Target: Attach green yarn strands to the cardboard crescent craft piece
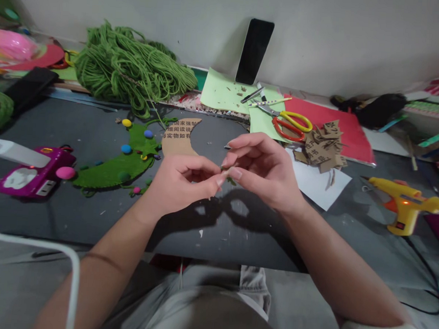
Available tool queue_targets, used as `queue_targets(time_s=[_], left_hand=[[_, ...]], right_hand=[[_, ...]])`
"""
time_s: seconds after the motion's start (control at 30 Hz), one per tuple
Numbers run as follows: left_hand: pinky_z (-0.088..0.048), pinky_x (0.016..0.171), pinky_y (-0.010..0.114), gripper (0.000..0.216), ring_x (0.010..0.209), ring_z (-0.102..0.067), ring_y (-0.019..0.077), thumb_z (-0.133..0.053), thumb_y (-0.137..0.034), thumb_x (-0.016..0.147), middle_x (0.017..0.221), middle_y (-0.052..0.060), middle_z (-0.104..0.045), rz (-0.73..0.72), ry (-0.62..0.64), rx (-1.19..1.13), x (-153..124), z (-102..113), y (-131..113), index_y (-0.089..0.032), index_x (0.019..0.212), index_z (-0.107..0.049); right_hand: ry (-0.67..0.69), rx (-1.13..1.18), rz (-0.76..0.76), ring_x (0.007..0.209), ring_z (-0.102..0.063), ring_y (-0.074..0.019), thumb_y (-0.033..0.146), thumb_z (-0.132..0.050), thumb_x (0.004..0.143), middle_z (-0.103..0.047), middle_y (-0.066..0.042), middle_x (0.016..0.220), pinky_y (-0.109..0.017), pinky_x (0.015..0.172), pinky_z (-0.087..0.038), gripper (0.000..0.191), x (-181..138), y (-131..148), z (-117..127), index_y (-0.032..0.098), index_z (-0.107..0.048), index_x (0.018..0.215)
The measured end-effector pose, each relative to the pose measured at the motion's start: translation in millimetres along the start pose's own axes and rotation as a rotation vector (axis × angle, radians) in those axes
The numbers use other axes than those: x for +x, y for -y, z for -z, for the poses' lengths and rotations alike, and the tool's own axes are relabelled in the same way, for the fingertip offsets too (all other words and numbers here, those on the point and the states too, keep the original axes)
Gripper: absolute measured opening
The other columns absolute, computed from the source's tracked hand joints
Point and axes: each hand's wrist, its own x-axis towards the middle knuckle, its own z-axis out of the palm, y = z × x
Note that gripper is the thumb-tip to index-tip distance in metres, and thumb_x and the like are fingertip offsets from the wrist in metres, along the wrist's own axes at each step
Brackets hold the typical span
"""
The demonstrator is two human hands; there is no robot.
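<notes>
My left hand [187, 182] and my right hand [265, 172] meet above the dark table, thumbs and fingertips pinched together. Between them is a small green piece [231, 181], mostly covered by the fingers; it looks like yarn, but its shape is unclear. Just beyond my left hand lies a brown cardboard crescent [176, 141] with printed characters. Left of that rests a green crescent [110, 172], wrapped in yarn and dotted with coloured balls, including a yellow ball [126, 123] and a pink ball [65, 172].
A heap of green yarn [129, 66] sits at the back left. A phone [255, 51] leans on the wall. Red-and-yellow-handled scissors [289, 129] lie near cardboard scraps [321, 148]. A yellow glue gun [405, 201] with a cord is at right, a purple device [37, 172] at left.
</notes>
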Motion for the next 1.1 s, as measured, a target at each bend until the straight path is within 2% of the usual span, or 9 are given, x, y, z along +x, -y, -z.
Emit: queue_targets(time_s=[0.23,0.9,1.1], left_hand=[[-0.051,0.044,0.019,0.022,0.046,-0.060,0.0104,-0.080,-0.034,0.080,0.062,0.004,-0.072,0.032,0.003,0.035,-1.3,0.5,2.6,-0.014,0.073,-0.074],[-0.052,0.045,0.018,0.019,0.047,-0.060,0.0097,-0.079,-0.030,0.081,0.062,0.003,-0.071,0.035,0.008,0.000,-1.7,0.2,3.4,-0.014,0.073,-0.074],[-0.051,0.045,0.019,0.024,0.046,-0.060,0.0101,-0.078,-0.036,0.083,0.063,0.004,-0.072,0.039,0.014,0.020,-0.7,1.1,3.6,-0.014,0.075,-0.075]], right_hand=[[-0.010,-0.017,-0.002,0.082,-0.070,-0.0150,0.035,-0.083,0.083,-0.071,-0.004,0.094,-0.030,0.076,-0.062,0.038,-0.3,0.0,0.1,0.020,-0.063,0.112],[-0.006,-0.041,0.022,0.079,-0.070,-0.0150,0.039,-0.081,0.083,-0.070,-0.003,0.091,-0.030,0.073,-0.062,0.037,0.5,0.7,-0.8,0.021,-0.062,0.109],[-0.014,-0.084,0.015,0.082,-0.070,-0.0162,0.045,-0.080,0.084,-0.070,-0.004,0.093,-0.032,0.076,-0.062,0.040,0.1,0.2,0.4,0.022,-0.062,0.111]])
